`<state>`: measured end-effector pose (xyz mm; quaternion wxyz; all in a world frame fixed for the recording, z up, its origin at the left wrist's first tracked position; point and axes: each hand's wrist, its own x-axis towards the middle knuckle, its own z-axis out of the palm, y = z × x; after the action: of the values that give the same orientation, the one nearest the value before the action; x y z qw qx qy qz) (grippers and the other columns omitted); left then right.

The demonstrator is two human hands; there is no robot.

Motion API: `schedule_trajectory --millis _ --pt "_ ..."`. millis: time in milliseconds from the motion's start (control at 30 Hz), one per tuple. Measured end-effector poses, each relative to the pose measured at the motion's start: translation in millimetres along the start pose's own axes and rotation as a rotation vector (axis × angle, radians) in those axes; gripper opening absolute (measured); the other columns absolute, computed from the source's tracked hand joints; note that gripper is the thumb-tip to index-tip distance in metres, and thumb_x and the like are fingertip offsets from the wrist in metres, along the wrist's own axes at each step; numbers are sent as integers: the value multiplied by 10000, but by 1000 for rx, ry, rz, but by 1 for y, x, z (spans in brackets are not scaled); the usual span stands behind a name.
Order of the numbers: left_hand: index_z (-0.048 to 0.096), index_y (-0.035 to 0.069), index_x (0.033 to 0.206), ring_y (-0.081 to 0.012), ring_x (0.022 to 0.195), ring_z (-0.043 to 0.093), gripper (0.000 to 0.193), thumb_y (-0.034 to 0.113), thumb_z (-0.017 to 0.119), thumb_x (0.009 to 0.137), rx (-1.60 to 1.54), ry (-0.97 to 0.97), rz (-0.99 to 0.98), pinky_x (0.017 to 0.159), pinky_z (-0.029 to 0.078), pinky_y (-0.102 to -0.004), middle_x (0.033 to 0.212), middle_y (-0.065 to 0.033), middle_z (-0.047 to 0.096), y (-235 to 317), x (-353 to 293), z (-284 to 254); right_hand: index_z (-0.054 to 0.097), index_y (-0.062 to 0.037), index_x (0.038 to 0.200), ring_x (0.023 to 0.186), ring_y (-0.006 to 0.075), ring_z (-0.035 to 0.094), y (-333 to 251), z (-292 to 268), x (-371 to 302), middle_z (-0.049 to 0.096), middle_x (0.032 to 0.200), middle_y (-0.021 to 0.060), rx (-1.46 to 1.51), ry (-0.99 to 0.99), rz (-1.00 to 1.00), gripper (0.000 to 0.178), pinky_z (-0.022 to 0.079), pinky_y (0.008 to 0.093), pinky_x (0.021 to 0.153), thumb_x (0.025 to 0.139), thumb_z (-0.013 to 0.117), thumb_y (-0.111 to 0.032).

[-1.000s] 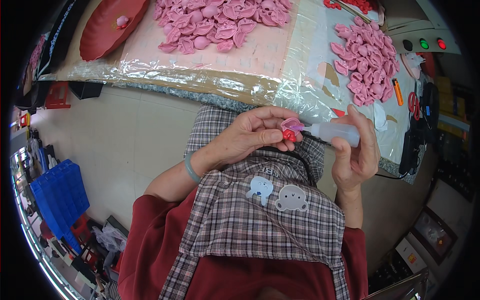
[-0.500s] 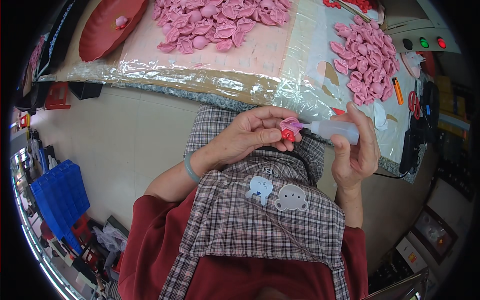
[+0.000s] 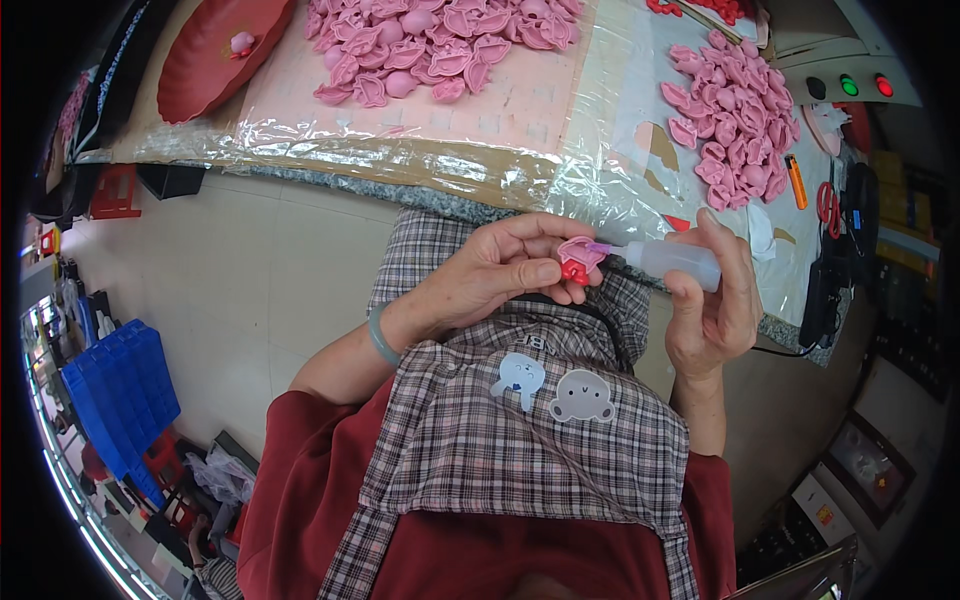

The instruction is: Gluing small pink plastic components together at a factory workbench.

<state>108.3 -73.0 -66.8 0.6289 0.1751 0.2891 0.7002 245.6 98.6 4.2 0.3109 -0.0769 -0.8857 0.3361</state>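
Observation:
Between its thumb and fingers my left hand (image 3: 500, 263) pinches a small pink, hollow plastic piece (image 3: 580, 251). A glossy red part (image 3: 574, 272) sits at the lower edge of that piece. My right hand (image 3: 715, 300) grips a translucent white squeeze bottle (image 3: 680, 264), lying nearly level. Its thin purple nozzle (image 3: 601, 248) points left and reaches the pink piece's open side. Whether any liquid comes out is too small to tell. Both hands are above my lap, just in front of the table edge.
On the table lie a large heap of pink pieces (image 3: 430, 50) and a smaller heap (image 3: 735, 120) at right. A red scalloped tray (image 3: 205, 75) stands at far left. An orange cutter (image 3: 796, 182) and red-handled scissors (image 3: 828, 205) lie at right. Blue bins (image 3: 120, 395) are at left.
The bottle and nozzle have shifted very slightly right, and the pink piece has tilted a little in my left hand. Both grips stay the same.

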Motion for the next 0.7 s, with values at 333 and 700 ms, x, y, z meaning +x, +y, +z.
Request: schedule_trajectory --millis 333,700 --pt "425 -19 1346 -190 963 637 450 162 555 955 12 -5 14 868 527 -311 1147 -200 620 0 0 -1 578 56 1179 733 237 661 6 1 0 666 929 172 -28 61 -66 454 530 304 607 836 713 -211" --pt "431 -4 1330 -202 998 632 435 145 573 947 -19 20 29 892 520 -309 1159 -186 610 0 -1 -1 545 51 1217 722 231 624 2 -2 -3 646 838 172 -146 25 -148 434 506 305 626 905 651 -231"
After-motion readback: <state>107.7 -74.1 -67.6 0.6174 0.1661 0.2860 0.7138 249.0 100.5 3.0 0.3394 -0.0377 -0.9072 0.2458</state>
